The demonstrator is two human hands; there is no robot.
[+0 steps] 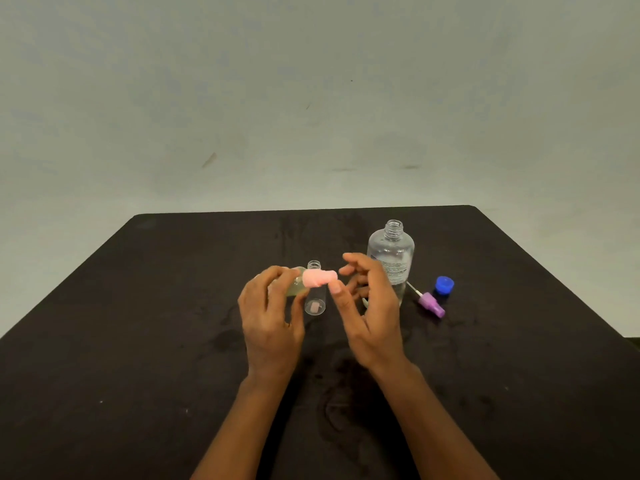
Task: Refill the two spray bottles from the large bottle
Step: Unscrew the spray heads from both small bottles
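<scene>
Left hand (270,306) grips pink-capped bottle (298,285) above table (138,306), long axis left-right, cap (319,278) toward right hand (367,306): fingers spread, thumb at cap end, no grip. Large bottle (391,252) far right, uncapped.
</scene>
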